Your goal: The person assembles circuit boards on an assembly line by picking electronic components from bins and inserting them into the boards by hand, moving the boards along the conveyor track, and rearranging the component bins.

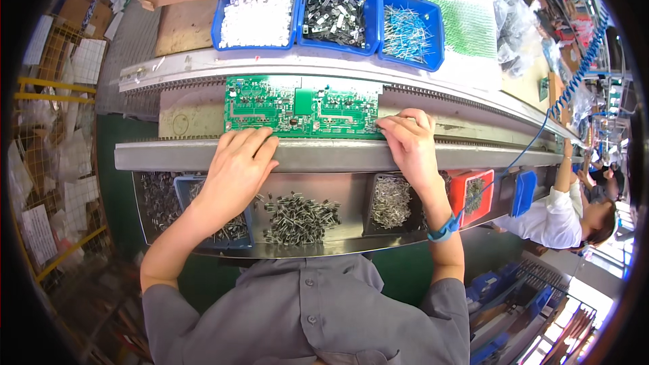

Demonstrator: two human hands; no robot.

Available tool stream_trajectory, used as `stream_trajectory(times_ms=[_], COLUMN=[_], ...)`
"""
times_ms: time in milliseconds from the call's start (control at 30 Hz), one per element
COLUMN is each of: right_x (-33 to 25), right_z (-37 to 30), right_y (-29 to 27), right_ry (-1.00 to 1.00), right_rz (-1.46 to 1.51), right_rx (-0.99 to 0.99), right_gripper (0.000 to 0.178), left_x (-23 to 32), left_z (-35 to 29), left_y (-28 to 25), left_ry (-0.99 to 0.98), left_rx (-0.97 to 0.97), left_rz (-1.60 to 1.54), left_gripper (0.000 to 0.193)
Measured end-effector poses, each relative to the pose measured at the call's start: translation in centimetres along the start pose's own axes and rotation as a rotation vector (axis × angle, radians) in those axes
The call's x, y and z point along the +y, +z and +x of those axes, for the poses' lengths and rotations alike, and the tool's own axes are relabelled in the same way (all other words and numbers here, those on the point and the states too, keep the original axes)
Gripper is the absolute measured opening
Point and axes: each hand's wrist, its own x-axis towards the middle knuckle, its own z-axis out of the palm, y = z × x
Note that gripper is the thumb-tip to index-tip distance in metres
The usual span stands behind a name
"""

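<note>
A green printed circuit board (304,103), with small parts and a cut-out at its middle, lies between two toothed metal rails. My left hand (242,162) reaches over the near rail, its fingertips on the board's near edge toward the left; the fingers lie stretched out and the thumb is apart, so it is open. At the near right corner, my right hand (410,140) is closed, bent fingers pinching the board's edge. A blue wrist strap (444,228) circles my right wrist. Below the near rail (324,157), a heap of small black leaded components (301,219) lies on a metal tray.
Blue bins of white parts (257,17), black parts (334,17) and blue leaded components (407,34) stand beyond the far rail. A dark bin of metal pins (391,201) and a red bin (471,196) sit nearer. A blue coiled cord (574,88) hangs right. A co-worker (561,213) works farther right.
</note>
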Motion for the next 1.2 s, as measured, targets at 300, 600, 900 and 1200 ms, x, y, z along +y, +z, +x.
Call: stream_trajectory(times_ms=[300,600,900,1200], right_x=[4.0,8.0,7.8,7.9], right_z=[-8.8,-17.6,-17.4,-19.0], right_y=[-9.8,-10.0,-10.3,-10.7], right_ry=[0.759,1.077,1.011,1.131], right_rz=[-0.21,-0.307,-0.28,0.191], right_rx=[0.401,0.103,0.259,0.48], right_gripper=[0.012,0.02,0.014,0.017], left_x=[-0.1,-0.1,-0.1,-0.3], left_z=[-0.3,-0.1,-0.1,-0.2], left_y=[0.2,0.3,0.4,0.1], left_ry=[-0.007,0.009,0.0,-0.009], left_rx=[-0.008,-0.015,-0.023,-0.026], left_rz=[0.008,0.035,0.038,0.011], left_gripper=[0.038,0.036,0.035,0.037])
